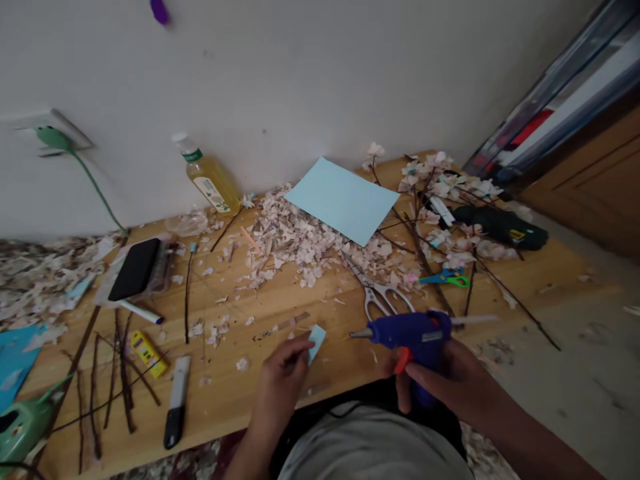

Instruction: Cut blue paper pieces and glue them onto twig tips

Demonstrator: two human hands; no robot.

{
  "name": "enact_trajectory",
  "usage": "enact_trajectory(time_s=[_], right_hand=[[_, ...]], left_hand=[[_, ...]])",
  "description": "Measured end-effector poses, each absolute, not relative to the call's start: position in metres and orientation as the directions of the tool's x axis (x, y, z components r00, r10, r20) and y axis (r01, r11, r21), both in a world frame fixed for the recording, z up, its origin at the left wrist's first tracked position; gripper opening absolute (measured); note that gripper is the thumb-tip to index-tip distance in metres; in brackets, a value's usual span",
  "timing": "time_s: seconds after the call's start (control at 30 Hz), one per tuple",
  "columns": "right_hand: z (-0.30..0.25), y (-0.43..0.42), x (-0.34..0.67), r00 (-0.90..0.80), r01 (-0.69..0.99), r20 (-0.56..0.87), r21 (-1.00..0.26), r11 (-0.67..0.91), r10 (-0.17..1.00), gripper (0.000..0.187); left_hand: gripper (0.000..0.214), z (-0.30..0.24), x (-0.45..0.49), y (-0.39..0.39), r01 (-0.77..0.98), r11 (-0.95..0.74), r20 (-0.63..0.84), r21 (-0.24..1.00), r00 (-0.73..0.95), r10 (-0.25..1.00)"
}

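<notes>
My right hand (440,383) grips a blue hot glue gun (410,331) with an orange trigger, its nozzle pointing left. My left hand (283,377) pinches a small light-blue piece of paper (317,341) just left of the nozzle, over the front edge of the wooden table (280,300). Metal scissors (377,290) lie right behind the gun. A large light-blue sheet (343,199) rests further back on a heap of pale paper petals (295,240).
An oil bottle (210,179) leans on the wall. A black phone (135,268), a pen (143,312), a utility knife (176,400) and bare twigs (117,373) lie at the left. Flowered branches (440,200), small blue-green scissors (445,279) and a dark tool (500,225) lie at the right.
</notes>
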State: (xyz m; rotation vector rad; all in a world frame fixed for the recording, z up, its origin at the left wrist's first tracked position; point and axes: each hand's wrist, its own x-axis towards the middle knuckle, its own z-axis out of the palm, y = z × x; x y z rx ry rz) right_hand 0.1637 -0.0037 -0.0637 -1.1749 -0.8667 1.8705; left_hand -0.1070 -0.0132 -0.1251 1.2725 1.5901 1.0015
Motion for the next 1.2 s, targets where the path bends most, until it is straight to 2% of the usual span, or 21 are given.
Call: enact_trajectory(time_s=[0.13, 0.27, 0.33, 0.4, 0.47, 0.53, 0.57, 0.63, 0.67, 0.73, 0.8, 0.87, 0.93, 0.97, 1.07, 1.2], right_hand=[[-0.090, -0.037, 0.161, -0.055, -0.145, -0.493, -0.856, -0.495, 0.868, 0.047], [-0.111, -0.059, 0.140, 0.096, -0.184, -0.495, -0.861, -0.474, 0.863, 0.049], [-0.113, -0.062, 0.131, 0.136, -0.219, -0.489, -0.863, -0.455, 0.862, 0.047], [-0.113, -0.060, 0.126, 0.137, -0.221, -0.482, -0.867, -0.447, 0.865, 0.046], [-0.115, -0.056, 0.125, 0.128, -0.194, -0.474, -0.873, -0.447, 0.871, 0.046], [-0.119, -0.053, 0.126, 0.133, -0.158, -0.465, -0.882, -0.444, 0.875, 0.048], [-0.122, -0.052, 0.127, 0.141, -0.143, -0.462, -0.885, -0.443, 0.876, 0.048], [-0.129, -0.052, 0.129, 0.171, -0.112, -0.461, -0.887, -0.448, 0.871, 0.048], [-0.133, -0.053, 0.131, 0.187, -0.090, -0.458, -0.889, -0.449, 0.869, 0.048], [-0.140, -0.056, 0.135, 0.190, -0.037, -0.439, -0.897, -0.440, 0.878, 0.047], [-0.147, -0.058, 0.138, 0.202, 0.003, -0.407, -0.909, -0.416, 0.891, 0.046], [-0.153, -0.060, 0.138, 0.238, 0.006, -0.397, -0.912, -0.410, 0.886, 0.048], [-0.156, -0.061, 0.136, 0.295, -0.026, -0.420, -0.901, -0.433, 0.858, 0.050], [-0.156, -0.061, 0.134, 0.313, -0.038, -0.432, -0.895, -0.444, 0.846, 0.050], [-0.152, -0.060, 0.131, 0.350, -0.006, -0.414, -0.898, -0.441, 0.840, 0.049], [-0.138, -0.056, 0.134, 0.333, 0.042, -0.435, -0.879, -0.474, 0.837, 0.051]], left_hand=[[0.031, -0.142, -0.082, -0.011, 0.329, 0.162, -0.149, 0.930, -0.066, 0.987], [0.040, -0.139, -0.075, -0.017, 0.141, 0.258, -0.256, 0.956, -0.035, 0.966], [0.039, -0.134, -0.077, -0.024, 0.105, 0.277, -0.278, 0.955, -0.005, 0.961], [0.030, -0.127, -0.084, -0.030, 0.221, 0.247, -0.248, 0.943, -0.025, 0.968], [0.022, -0.121, -0.094, -0.029, 0.431, 0.154, -0.142, 0.889, -0.060, 0.988], [0.024, -0.119, -0.105, -0.019, 0.645, -0.047, 0.037, 0.763, 0.029, 0.999], [0.028, -0.120, -0.110, -0.012, 0.725, -0.187, 0.123, 0.663, 0.141, 0.982], [0.036, -0.125, -0.120, 0.004, 0.775, -0.473, 0.209, 0.419, 0.425, 0.881], [0.039, -0.129, -0.125, 0.011, 0.768, -0.565, 0.216, 0.303, 0.522, 0.825], [0.043, -0.137, -0.134, 0.019, 0.761, -0.635, 0.209, 0.133, 0.605, 0.768], [0.045, -0.142, -0.140, 0.021, 0.811, -0.583, 0.228, 0.052, 0.558, 0.798], [0.048, -0.140, -0.141, 0.022, 0.875, -0.481, 0.272, 0.056, 0.450, 0.850], [0.048, -0.134, -0.136, 0.026, 0.860, -0.497, 0.261, 0.113, 0.457, 0.850], [0.047, -0.130, -0.132, 0.030, 0.810, -0.566, 0.226, 0.150, 0.530, 0.818], [0.048, -0.119, -0.120, 0.051, 0.560, -0.784, 0.075, 0.269, 0.799, 0.597], [0.051, -0.114, -0.112, 0.077, 0.470, -0.803, -0.042, 0.366, 0.870, 0.490]])
